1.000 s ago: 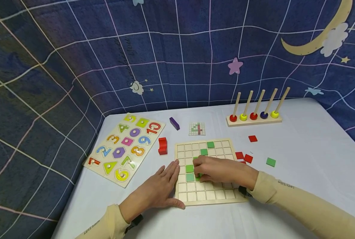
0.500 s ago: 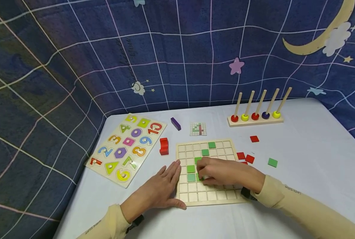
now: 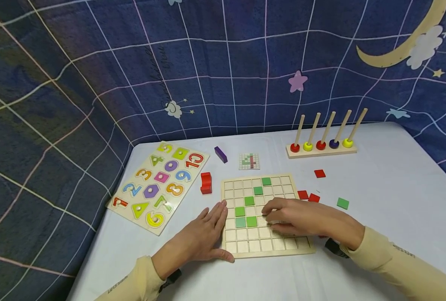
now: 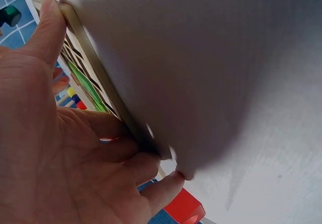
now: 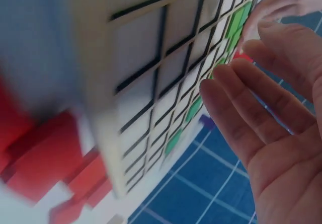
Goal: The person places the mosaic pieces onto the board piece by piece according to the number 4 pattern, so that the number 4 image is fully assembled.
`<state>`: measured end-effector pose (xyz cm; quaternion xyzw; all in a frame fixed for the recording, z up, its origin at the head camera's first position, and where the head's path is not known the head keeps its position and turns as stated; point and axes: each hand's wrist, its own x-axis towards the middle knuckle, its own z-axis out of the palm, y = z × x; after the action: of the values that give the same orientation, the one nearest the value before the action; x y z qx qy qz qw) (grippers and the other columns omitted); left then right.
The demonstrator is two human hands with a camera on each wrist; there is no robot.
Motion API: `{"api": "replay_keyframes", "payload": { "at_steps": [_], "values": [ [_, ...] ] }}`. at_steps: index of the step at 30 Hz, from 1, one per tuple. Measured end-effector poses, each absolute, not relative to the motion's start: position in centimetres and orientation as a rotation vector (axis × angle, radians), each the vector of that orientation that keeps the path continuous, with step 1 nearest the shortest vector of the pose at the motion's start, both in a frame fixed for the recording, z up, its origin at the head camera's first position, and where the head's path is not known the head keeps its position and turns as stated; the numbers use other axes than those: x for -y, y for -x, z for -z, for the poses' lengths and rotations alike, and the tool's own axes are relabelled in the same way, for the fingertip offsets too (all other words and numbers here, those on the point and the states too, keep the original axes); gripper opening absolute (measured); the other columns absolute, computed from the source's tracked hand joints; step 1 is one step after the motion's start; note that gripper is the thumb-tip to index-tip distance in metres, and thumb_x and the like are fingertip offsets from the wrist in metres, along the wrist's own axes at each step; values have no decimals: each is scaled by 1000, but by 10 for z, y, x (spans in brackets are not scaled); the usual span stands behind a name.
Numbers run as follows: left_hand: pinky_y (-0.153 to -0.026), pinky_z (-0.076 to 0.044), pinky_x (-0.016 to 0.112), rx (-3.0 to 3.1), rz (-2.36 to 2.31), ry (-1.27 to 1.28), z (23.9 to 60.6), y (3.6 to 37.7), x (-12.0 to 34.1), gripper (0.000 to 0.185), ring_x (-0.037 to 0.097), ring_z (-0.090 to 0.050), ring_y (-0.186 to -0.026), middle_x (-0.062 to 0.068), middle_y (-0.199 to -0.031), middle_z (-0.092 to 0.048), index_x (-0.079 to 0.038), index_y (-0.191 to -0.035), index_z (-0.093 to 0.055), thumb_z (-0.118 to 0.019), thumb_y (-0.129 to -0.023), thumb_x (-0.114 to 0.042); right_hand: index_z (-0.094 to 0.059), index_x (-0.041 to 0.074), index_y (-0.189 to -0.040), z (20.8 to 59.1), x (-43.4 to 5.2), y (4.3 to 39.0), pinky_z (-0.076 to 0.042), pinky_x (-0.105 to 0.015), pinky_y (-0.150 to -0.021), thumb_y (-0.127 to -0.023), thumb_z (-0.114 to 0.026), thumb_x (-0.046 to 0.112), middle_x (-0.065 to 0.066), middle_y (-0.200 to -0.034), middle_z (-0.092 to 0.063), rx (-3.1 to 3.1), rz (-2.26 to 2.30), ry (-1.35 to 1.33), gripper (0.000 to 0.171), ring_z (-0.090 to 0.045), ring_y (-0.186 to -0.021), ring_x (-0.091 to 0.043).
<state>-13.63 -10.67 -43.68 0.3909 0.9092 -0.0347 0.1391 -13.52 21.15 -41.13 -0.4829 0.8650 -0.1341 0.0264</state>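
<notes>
White tabletop [image 3: 377,196] carries square wooden grid board [image 3: 267,246], frame centre. Right hand [image 3: 302,217] over board's right half, fingers relaxed, empty; loose green square tile [image 3: 342,203] right of it. Left hand [image 3: 200,238] flat, bracing board's left edge.

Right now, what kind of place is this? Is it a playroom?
Probably a play or learning corner. A table holds wooden toys: a grid board with green tiles, a number puzzle and a peg rack with rings. Behind hangs a blue cloth with a moon and stars.
</notes>
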Motion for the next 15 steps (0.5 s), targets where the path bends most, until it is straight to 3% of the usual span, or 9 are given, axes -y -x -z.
{"api": "replay_keyframes", "payload": {
  "at_steps": [9,15],
  "values": [
    [-132,-35,50,-2637,126,-1134,436,138,107,125,32,-26,-167,22,-178,-22,4,-167,-26,-63,-86,-83,-81,10,-115,404,-254,128,-66,-38,-90,-98,-77,12,-7,-124,-75,-2794,456,1380,18,-72,-113,-24],
    [-131,-36,50,-2640,126,-1161,436,140,105,124,32,-27,-166,22,-178,-23,4,-167,-27,-64,-87,-82,-82,14,-111,402,-294,119,-67,-41,-87,-89,-85,8,-5,-120,-76,-2899,445,1235,23,-73,-109,-25]
  ]
}}
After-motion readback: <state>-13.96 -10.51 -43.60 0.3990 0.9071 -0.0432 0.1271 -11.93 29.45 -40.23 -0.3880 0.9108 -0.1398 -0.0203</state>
